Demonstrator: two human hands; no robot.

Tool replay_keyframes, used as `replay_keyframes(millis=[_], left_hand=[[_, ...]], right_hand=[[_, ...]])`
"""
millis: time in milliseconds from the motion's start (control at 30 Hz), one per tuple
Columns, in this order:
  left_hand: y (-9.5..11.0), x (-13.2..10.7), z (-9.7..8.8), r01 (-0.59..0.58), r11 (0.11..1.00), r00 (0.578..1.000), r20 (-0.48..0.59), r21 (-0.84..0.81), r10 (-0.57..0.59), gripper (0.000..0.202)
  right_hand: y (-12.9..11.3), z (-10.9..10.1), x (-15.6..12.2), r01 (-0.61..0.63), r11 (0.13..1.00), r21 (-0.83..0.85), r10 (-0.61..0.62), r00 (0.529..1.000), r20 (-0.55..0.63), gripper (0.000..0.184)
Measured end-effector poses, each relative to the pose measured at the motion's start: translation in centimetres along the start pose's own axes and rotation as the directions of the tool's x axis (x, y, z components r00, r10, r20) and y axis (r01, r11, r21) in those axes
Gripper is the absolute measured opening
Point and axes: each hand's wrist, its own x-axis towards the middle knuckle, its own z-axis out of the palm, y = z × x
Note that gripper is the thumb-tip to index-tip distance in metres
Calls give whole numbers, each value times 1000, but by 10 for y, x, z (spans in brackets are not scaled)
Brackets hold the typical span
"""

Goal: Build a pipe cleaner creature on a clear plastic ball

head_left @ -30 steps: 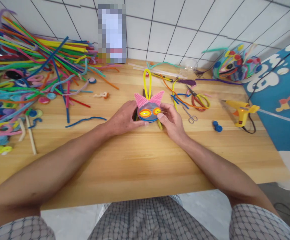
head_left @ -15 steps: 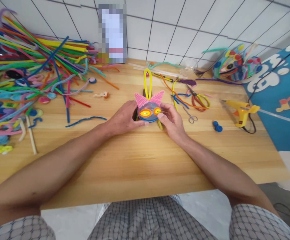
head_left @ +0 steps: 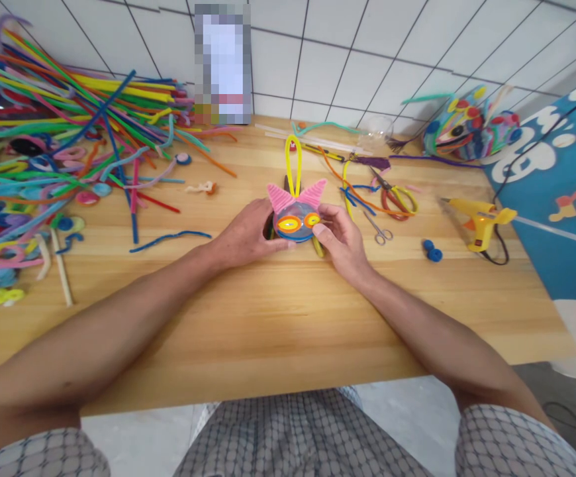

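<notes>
Between my two hands is a pipe-cleaner cat ornament (head_left: 298,215), with pink pointed ears, orange-and-yellow eyes, a clear face and a blue lower edge. A tall yellow loop (head_left: 293,165) rises from between its ears. My left hand (head_left: 249,233) is closed around the ornament's left side, thumb along the bottom. On the other side my right hand (head_left: 341,240) grips it, the thumb pressed close to the right eye. The ornament's back and the fingers behind it are hidden.
Many coloured pipe cleaners (head_left: 119,99) cover the left of the wooden table (head_left: 288,331). To the right lie red-and-yellow scissors (head_left: 397,199), small metal scissors (head_left: 380,232), blue coils (head_left: 433,251) and a corded yellow glue gun (head_left: 480,218). A colourful pipe-cleaner figure (head_left: 467,129) stands behind.
</notes>
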Motion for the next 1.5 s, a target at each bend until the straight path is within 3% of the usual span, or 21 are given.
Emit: replay_keyframes(millis=[1500], left_hand=[[-2,-1,0,10,1000,1000,8,20,-10,68]], right_hand=[[0,-1,0,-27,999,-26,27,1000,1,73]])
